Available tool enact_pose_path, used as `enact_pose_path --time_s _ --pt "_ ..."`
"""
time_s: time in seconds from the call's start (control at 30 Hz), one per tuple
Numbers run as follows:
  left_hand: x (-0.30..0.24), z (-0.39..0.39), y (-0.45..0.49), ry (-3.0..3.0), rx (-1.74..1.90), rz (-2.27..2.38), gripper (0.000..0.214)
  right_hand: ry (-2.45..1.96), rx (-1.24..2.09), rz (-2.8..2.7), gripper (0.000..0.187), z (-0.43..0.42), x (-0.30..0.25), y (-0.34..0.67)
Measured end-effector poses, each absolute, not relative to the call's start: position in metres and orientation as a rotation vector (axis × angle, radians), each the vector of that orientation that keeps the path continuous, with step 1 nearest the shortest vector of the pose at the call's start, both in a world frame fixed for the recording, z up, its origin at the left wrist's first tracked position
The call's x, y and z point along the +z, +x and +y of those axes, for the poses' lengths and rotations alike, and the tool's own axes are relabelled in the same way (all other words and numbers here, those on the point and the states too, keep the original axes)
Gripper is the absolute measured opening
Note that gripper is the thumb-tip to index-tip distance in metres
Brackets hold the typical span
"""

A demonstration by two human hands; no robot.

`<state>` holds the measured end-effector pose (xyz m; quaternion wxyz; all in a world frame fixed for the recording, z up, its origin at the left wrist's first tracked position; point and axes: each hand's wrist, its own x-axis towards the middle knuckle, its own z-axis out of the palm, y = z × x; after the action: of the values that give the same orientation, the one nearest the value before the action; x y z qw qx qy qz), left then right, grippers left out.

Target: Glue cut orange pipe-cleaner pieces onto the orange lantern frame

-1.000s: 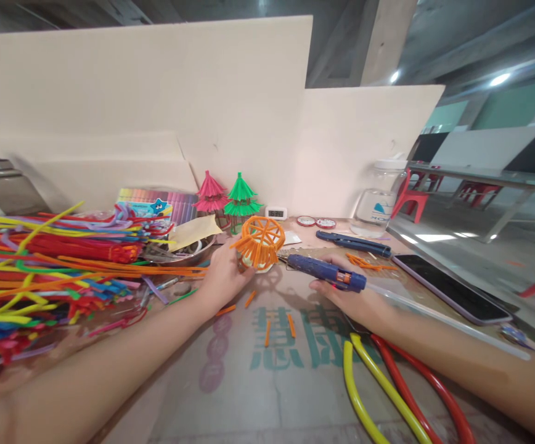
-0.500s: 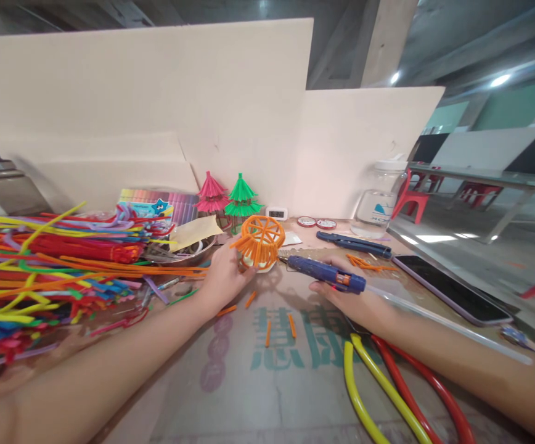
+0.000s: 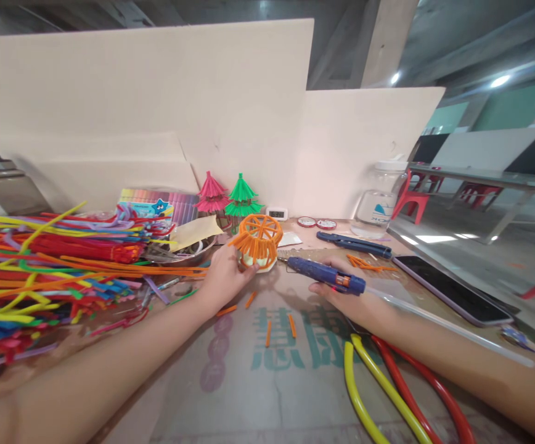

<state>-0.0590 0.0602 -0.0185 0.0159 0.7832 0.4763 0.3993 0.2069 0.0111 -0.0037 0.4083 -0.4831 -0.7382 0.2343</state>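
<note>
My left hand (image 3: 224,279) is closed around a small model with an orange pipe-cleaner roof (image 3: 259,241) standing on the cardboard-covered table (image 3: 240,394). In my right hand (image 3: 348,296) I grip a blue glue gun (image 3: 326,273) with a clear glue stick out the back. Its nozzle points left and sits just beside the model's right side. Short orange pipe-cleaner bits (image 3: 267,333) lie between my arms.
A heap of coloured pipe cleaners (image 3: 55,265) fills the left. Pink and green pipe-cleaner trees (image 3: 228,196) stand at the back by a small clock (image 3: 276,213). Blue pliers (image 3: 353,243), a plastic jar (image 3: 378,203), a phone (image 3: 452,287), and yellow and red tubes (image 3: 387,382) lie right.
The orange model has tilted slightly in my left hand. The glue gun has barely shifted and keeps its nozzle at the model.
</note>
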Motion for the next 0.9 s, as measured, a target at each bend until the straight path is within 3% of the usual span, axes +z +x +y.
enact_pose_path --time_s 0.43,0.63,0.9 --pt "-0.0145 0.0552 -0.0529 2.117 1.015 1.725 0.041 -1.019 0.631 -1.836 0.021 0.012 -0.0097 0.208" --pt "-0.0192 0.0575 -0.0557 2.048 1.033 1.679 0.069 -1.006 0.621 -1.82 0.02 0.0119 -0.0077 0.2071" --pt "-0.0135 0.0557 -0.0526 2.106 0.971 1.76 0.043 -1.043 0.568 -1.838 0.024 0.0113 -0.0062 0.2079"
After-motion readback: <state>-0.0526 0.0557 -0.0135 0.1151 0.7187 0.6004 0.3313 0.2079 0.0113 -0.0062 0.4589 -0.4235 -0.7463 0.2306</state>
